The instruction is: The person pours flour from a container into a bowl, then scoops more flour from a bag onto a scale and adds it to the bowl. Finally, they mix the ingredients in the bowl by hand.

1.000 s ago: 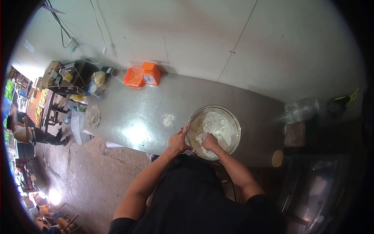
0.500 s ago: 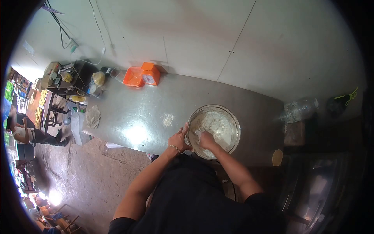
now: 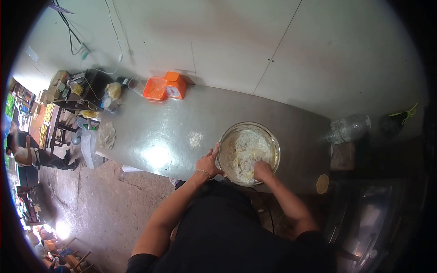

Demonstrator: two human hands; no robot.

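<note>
One round bowl point(image 3: 276, 149) of floury mixture point(image 3: 248, 146) at the near edge of the tabletop point(image 3: 302, 148)
The left hand point(image 3: 208, 164) lays spread, open fingers against the bowl's left side; the right hand's point(image 3: 263, 171) fingers are down in the mixture, too hidden to tell if closed. The mixture looks soft and crumbly, the bowl rigid, likely slick, best held by the rim; round, mouth upward, it has no long axis.
</note>
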